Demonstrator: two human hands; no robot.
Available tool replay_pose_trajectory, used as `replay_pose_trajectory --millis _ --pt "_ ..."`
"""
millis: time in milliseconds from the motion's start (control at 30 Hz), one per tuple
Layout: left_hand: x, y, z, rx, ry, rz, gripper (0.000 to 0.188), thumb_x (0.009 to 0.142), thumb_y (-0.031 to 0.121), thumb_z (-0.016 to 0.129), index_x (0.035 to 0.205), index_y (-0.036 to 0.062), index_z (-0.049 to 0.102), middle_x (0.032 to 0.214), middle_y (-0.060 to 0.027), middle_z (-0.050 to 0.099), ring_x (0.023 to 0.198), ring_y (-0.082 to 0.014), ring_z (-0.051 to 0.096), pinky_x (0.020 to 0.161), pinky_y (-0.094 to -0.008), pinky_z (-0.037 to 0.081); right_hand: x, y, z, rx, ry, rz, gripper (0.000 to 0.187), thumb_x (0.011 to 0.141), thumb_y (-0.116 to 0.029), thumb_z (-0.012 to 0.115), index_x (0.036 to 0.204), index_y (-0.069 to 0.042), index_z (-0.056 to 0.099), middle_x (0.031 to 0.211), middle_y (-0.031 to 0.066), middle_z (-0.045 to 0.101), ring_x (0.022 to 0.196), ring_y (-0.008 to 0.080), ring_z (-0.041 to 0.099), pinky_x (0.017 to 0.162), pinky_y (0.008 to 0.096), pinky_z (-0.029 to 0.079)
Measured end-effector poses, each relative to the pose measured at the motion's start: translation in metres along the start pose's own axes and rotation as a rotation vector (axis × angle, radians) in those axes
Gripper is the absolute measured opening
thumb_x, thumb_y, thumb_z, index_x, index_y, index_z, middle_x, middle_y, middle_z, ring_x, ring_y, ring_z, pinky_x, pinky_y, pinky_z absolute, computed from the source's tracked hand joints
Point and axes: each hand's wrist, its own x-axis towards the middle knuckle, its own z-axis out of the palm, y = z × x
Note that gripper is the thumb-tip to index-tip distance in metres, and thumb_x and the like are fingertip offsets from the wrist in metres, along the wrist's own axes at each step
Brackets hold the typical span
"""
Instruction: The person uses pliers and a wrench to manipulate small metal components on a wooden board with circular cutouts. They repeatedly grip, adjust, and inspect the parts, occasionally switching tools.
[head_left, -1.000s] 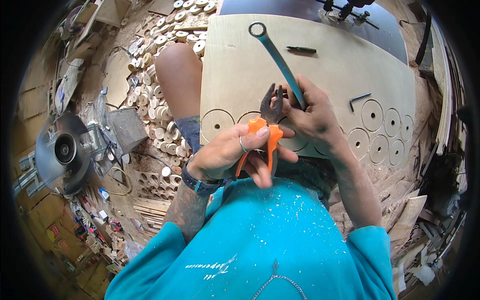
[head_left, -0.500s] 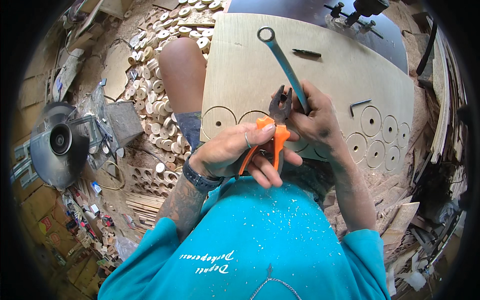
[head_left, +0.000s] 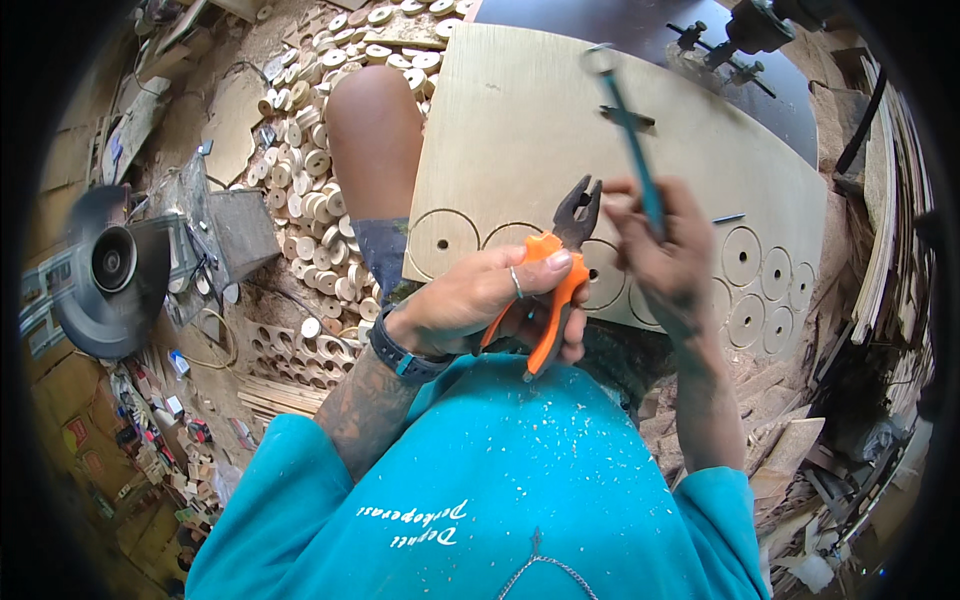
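Note:
My left hand [head_left: 500, 295] is closed around pliers [head_left: 560, 290] with orange handles and dark jaws, which point up and slightly open. To its right, my right hand [head_left: 665, 250] grips a ring spanner [head_left: 632, 140], blurred by motion, its ring end toward the far side. Under both hands is a pale plywood board [head_left: 520, 110] with round grooves cut along its near edge, each circle having a centre hole. On the board, partly behind the spanner, lies a short dark bit [head_left: 642, 120]. A hex key [head_left: 729, 217] shows just right of my right hand, partly hidden by it.
Many wooden discs [head_left: 310, 165] are heaped on the floor left of my bare knee [head_left: 375, 130]. A machine with a round blade [head_left: 110, 260] stands at far left. A dark surface with a drill-like tool [head_left: 755, 30] is at the far right, and wood strips [head_left: 885, 200] lie along the right.
My right hand has moved right with the spanner, away from the pliers. My left fingers have curled more tightly round the handles, and the pliers have shifted slightly right.

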Motion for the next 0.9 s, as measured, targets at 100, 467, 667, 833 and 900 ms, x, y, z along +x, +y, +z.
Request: replay_pose_trajectory --millis 100,467,667,833,900 --pt "0.001 0.002 -0.002 -0.003 -0.022 -0.021 0.043 0.103 0.046 0.048 0.109 0.0043 0.056 0.09 -0.0109 0.066 0.077 -0.0211 0.07 0.068 -0.0332 0.059 -0.019 -0.022 -0.026 -0.073 0.07 -0.452 0.02 0.1 -0.02 0.06 0.107 -0.002 0.062 0.07 0.0033 0.062 0.058 0.0075 0.059 0.053 0.0238 0.045" --pt "-0.002 0.005 0.002 0.065 0.039 -0.033 0.041 0.103 0.044 0.048 0.106 0.004 0.056 0.087 -0.0102 0.066 0.074 -0.0205 0.069 0.063 -0.0329 0.059 -0.012 -0.036 -0.037 -0.659 -0.109 -0.835 0.02 0.097 -0.004 0.057 0.116 0.002 0.059 0.096 0.016 0.069 0.069 0.0247 0.066 0.055 0.035 0.051" --pt "-0.001 0.006 0.0 0.062 0.044 -0.055 0.039 0.104 0.042 0.048 0.106 0.004 0.057 0.085 -0.0099 0.066 0.073 -0.0203 0.07 0.062 -0.0311 0.058 -0.009 -0.024 -0.038 -0.576 0.016 -0.884 0.02 0.095 -0.005 0.059 0.115 0.001 0.059 0.084 0.0125 0.065 0.065 0.0227 0.061 0.054 0.0341 0.049" --pt "-0.002 0.004 -0.001 0.071 0.04 -0.026 0.039 0.104 0.042 0.048 0.105 0.0039 0.057 0.085 -0.0102 0.066 0.072 -0.0197 0.07 0.061 -0.0307 0.058 -0.004 -0.017 -0.035 -0.579 -0.087 -0.804 0.019 0.097 -0.007 0.058 0.114 0.001 0.058 0.076 0.0109 0.062 0.06 0.0216 0.058 0.053 0.0347 0.048" --pt "-0.002 0.004 -0.001 0.093 0.034 -0.043 0.044 0.103 0.044 0.048 0.109 0.0008 0.055 0.086 -0.0127 0.065 0.073 -0.0214 0.069 0.064 -0.0326 0.059 -0.004 -0.018 -0.035 -0.454 0.019 -0.895 0.021 0.093 -0.005 0.061 0.113 -0.002 0.057 0.078 0.0119 0.062 0.063 0.0254 0.062 0.054 0.0365 0.049"
